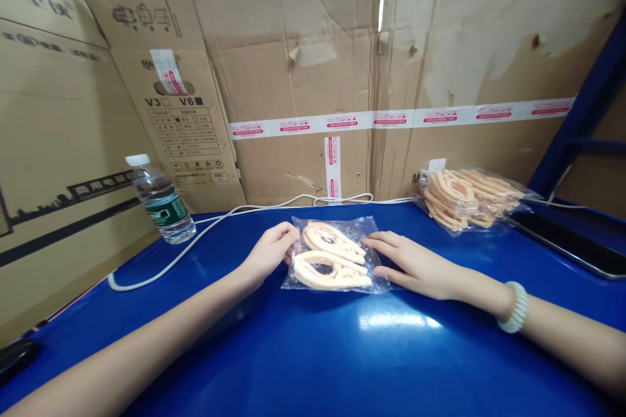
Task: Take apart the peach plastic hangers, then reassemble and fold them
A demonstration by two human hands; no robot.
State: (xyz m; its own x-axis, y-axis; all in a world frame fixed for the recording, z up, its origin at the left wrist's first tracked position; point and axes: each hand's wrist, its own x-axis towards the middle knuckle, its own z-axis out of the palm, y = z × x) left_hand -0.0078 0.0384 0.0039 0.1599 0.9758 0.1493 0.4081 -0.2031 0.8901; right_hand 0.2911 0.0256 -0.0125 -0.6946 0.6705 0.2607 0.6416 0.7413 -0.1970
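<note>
Blue tabletop spreads widest on my feed, glossy. On it, between both hands, I see clear bag lying flat: thin, wrinkled film, bright glints, squarish outline. Right hand at bag's right edge, thumb and fingers apart. Left hand at left edge, fingers curled together; whether they clamp film, I can't tell. Inside, two pale peach pieces, one behind other, smooth, similar teardrop-like shapes narrowing toward right. Smallest detail I catch: rounded opening in each.
</note>
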